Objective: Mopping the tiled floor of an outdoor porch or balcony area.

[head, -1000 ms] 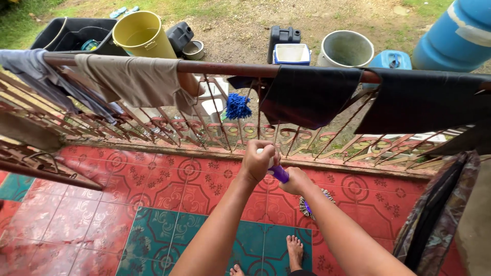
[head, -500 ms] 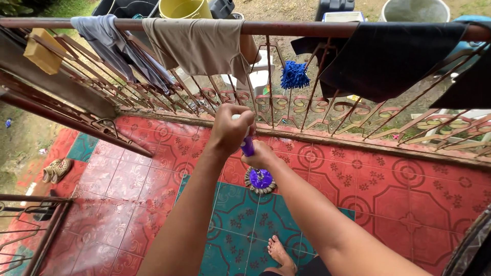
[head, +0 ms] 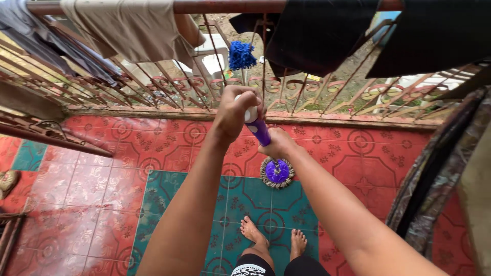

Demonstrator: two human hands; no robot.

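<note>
Gripping the purple mop handle [head: 259,132], left hand [head: 234,112] fingers wrap above the right hand [head: 279,144], both closed around it.

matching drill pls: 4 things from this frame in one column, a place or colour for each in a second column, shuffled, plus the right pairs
Things:
1. mop handle
2. mop head
3. beige cloth
4. blue duster

Places:
A. draped over the top bar of the railing
B. on the tiled floor, just ahead of the bare feet
C. beyond the railing bars, on the far side
D. gripped by both hands, left hand above right hand

Pairs: 1-D, 2-B, 3-A, 4-C
</note>
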